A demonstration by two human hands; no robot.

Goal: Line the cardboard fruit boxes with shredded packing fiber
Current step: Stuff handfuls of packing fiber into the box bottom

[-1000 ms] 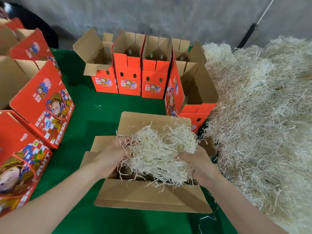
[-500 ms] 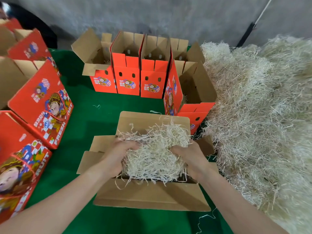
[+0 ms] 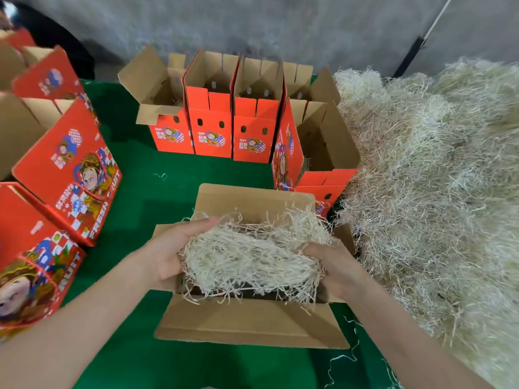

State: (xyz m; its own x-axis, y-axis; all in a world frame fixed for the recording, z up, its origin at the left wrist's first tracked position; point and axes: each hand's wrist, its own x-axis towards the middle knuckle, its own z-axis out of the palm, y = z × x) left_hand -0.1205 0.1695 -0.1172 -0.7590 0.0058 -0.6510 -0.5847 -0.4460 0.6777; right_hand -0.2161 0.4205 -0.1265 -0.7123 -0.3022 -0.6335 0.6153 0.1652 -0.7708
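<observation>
Fiber wad (image 3: 252, 254) held, boxes (image 3: 210, 130) behind, heap (image 3: 435, 192) right

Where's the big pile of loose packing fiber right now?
The fiber pile fills the head view's right side, just right of the open box on the green mat.

open box (image 3: 252, 324) inside: hidden by fiber wad (image 3: 252, 254) | right hand (image 3: 335, 266) fingertips: buried | fiber pile (image 3: 435, 192): cropped right

Your left hand (image 3: 171, 248) and right hand (image 3: 337, 266) clasp the pale wad of shredded packing fiber (image 3: 252, 254) at the mouth of the open brown cardboard box (image 3: 247, 322) on green cloth (image 3: 140, 192), with the loose straw-coloured fiber heap (image 3: 435, 178) just beside it on the right.
</observation>
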